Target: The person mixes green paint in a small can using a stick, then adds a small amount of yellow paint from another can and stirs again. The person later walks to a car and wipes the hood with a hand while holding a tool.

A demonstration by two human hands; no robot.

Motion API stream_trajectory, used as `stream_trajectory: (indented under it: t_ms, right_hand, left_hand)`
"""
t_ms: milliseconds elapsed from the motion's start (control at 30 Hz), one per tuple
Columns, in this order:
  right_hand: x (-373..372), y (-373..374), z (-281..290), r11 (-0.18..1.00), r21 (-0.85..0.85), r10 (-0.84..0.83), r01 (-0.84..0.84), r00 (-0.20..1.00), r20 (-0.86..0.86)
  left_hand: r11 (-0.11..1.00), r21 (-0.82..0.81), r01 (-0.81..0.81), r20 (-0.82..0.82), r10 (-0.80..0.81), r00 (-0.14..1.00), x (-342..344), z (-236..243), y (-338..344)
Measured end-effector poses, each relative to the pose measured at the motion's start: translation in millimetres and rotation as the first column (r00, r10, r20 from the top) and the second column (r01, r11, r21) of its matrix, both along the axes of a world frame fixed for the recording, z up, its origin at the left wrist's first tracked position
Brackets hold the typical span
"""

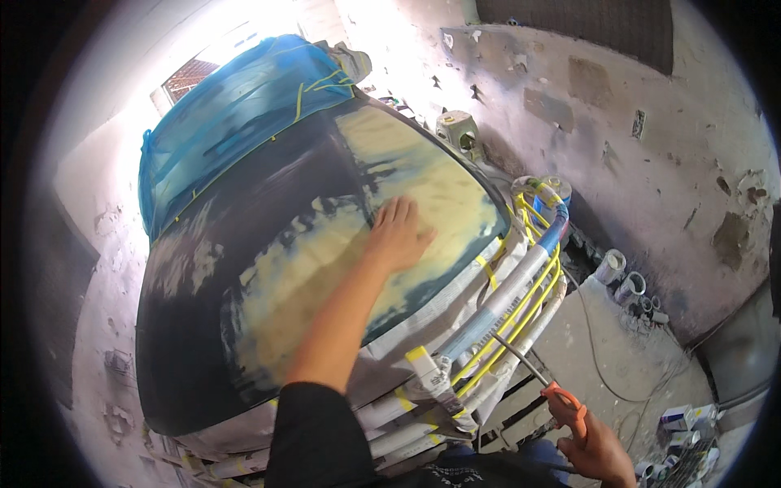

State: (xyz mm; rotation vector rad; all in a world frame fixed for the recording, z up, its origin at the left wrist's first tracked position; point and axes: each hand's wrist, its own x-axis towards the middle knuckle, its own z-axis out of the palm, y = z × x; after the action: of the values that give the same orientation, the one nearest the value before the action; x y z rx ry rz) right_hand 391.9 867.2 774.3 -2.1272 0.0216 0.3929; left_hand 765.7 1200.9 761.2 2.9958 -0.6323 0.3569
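A dark car hood (pixel 268 203) with pale yellow, uneven patches of body filler (pixel 305 281) spreads before me. My left hand (pixel 397 236) lies on a filler patch near the hood's middle, palm down and fingers extended, holding nothing. At the lower right, my right hand (pixel 598 446) grips an orange-handled air blow gun (pixel 576 411). Its long thin metal nozzle points up and left toward the wrapped front bars (pixel 517 281). These bars carry paper and yellow tape.
Blue plastic film (pixel 228 122) covers the windshield, edged with yellow tape. Open paint cans (pixel 630 286) stand by the stained wall (pixel 586 122) at right. A hose (pixel 598 362) trails over the floor. More tins (pixel 682 419) lie at lower right. A pale stool (pixel 457 130) stands behind the car.
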Motion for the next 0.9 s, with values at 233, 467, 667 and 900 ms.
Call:
stream_trajectory:
  t_ms: [233,467,667,900]
  right_hand:
    - [55.6,-94.8,-24.2,0.98,0.043,0.195,-0.194,0.981,-0.022]
    - [118.9,-232.7,-39.8,0.939,0.042,0.341,-0.342,0.94,0.029]
    - [154.8,-313.4,-26.6,0.916,0.075,0.394,-0.394,0.919,0.01]
    - [194.9,-353.3,-23.7,0.896,0.041,0.444,-0.443,0.896,-0.023]
  left_hand:
    - [0.949,0.23,-0.214,-0.001,0.22,0.975,-119.9,-5.6,31.9]
    - [0.772,0.069,-0.632,-0.031,0.634,0.772,-12.2,1.5,-69.6]
    - [0.842,0.131,-0.523,0.232,0.487,0.842,50.6,-35.3,-196.1]
    - [0.787,0.132,-0.603,0.358,0.529,0.769,-49.2,-58.4,-113.9]
